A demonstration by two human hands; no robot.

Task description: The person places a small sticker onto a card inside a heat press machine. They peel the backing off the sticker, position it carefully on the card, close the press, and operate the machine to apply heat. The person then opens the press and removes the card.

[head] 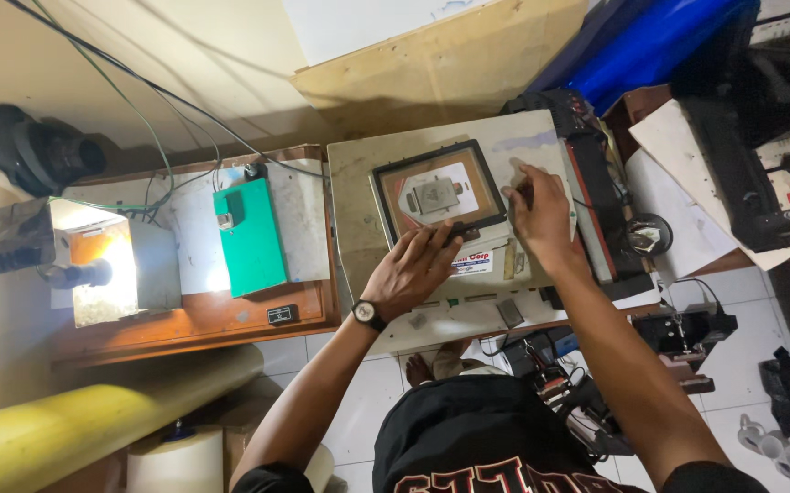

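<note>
Black-framed, the flat panel point(439, 191) lies on top of a beige machine point(358, 210), near its rear edge and slightly toward its right side. Inside the frame sits a brown field with a white sheet bearing a small grey motif at its centre.

Head view. The left hand point(416, 271) rests palm down at the front edge of the panel, fingers bent and pressed onto the frame's lower bar; it appears to grip or steady that edge, though the fingertips are partly hidden. A dark wristwatch point(368, 315) sits on this wrist. The right hand point(541, 215) lies at the panel's right front corner, fingers curled, with a thin dark object pinched at the tips; what that object is cannot be told. Both hands are in contact with the frame or just beside it.

Progress, as a judgement: the panel is seated on the machine and the sheet is in position under it; the hands are at the stage of adjusting or securing the frame, and nothing shows the sheet removed.

On the wooden bench point(221, 319) to the left of the machine lies a green box point(249, 236) near the rear edge, and a lit lamp housing point(103, 265) stands at the bench's left end. A yellow roll point(75, 424) lies below the bench's front edge.
</note>
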